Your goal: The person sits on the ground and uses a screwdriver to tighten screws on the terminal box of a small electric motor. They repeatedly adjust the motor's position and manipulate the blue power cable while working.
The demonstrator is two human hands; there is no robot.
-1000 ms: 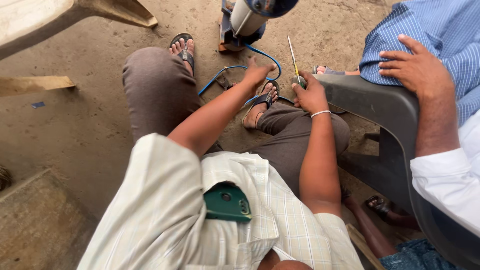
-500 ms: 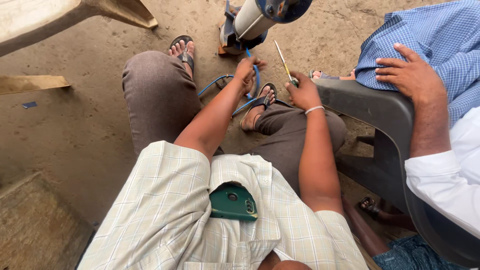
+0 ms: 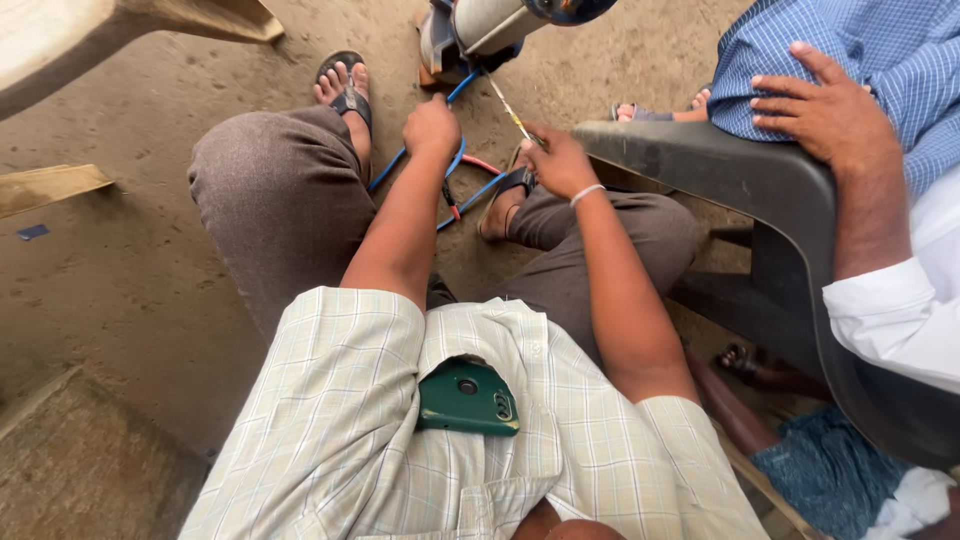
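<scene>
My left hand (image 3: pixel 432 127) is closed around blue cables (image 3: pixel 455 160) that run down between my knees to the ground. In my right hand (image 3: pixel 556 160) is a thin screwdriver (image 3: pixel 508 108), its shaft pointing up toward a grey and blue machine (image 3: pixel 490 25) on the ground at the top of the view. Both hands are just below that machine. A green phone (image 3: pixel 468 398) sticks out of my shirt pocket. My left foot in a sandal (image 3: pixel 345 85) rests on the ground to the left of the machine.
A dark plastic chair (image 3: pixel 740 190) stands close on my right. Another person in a blue checked shirt sits on it, with a hand (image 3: pixel 825 110) on the armrest. A wooden plank (image 3: pixel 50 185) lies at the left, and a pale bench (image 3: pixel 90 35) at the top left.
Both my hands have moved up toward the machine. The left hand has lifted the blue cables, and the screwdriver tip is now nearer the machine.
</scene>
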